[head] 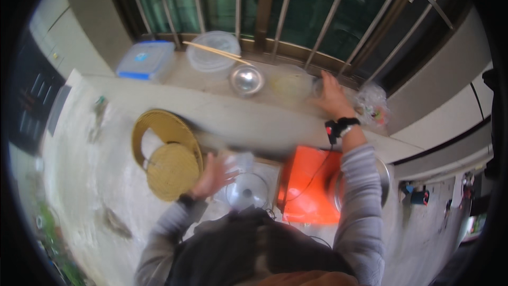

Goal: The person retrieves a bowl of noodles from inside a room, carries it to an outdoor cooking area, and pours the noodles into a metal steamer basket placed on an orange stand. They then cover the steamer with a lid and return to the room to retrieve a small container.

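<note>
On the window ledge (pixel 254 101), my right hand (pixel 334 97) is at a small, blurred clear container (pixel 317 87); I cannot tell whether it grips it. A pale clear tub (pixel 291 83) with something yellowish in it stands just left of that hand. My left hand (pixel 214 176) is lower down with its fingers spread and nothing in them. It is between a round woven bamboo lid or tray (pixel 173 171) and a glass pot lid (pixel 247 190). A shiny metal bowl (pixel 247 80) rests near the middle of the ledge.
A blue-edged plastic box (pixel 146 60) and a round plastic tub (pixel 214 57) with chopsticks (pixel 218 51) across it stand left on the ledge. A plastic bag (pixel 373 105) lies right. Below are a bamboo steamer ring (pixel 141 137) and an orange-red box-like object (pixel 309 190). Metal bars (pixel 285 12) front the window.
</note>
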The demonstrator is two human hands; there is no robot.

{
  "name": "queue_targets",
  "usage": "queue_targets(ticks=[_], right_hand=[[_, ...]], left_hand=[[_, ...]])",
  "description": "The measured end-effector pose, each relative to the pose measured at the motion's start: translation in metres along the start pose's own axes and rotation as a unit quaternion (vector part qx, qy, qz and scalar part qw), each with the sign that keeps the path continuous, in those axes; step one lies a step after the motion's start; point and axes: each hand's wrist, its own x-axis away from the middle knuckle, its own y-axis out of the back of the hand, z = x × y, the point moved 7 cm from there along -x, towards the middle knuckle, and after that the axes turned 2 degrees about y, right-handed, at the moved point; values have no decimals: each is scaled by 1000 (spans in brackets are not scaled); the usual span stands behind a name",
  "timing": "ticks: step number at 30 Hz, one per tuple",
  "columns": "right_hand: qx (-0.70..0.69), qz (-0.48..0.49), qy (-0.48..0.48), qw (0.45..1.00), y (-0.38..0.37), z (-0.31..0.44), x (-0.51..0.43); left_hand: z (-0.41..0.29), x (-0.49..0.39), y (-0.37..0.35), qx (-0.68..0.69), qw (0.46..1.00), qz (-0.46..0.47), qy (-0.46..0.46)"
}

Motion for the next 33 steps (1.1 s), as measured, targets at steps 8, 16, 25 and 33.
queue_targets(ticks=[8, 16, 25, 33], right_hand=[[-46, -144, -12, 988, 23, 42, 62], [-188, 30, -74, 979, -82, 115, 283], [-243, 72, -341, 905, -104, 132, 461], [-259, 25, -404, 877, -75, 156, 537]], left_hand=[[13, 44, 82, 101, 994, -44, -15], [34, 39, 136, 142, 980, -133, 38], [80, -7, 136, 99, 974, -67, 193], [-55, -16, 1, 151, 961, 214, -88]])
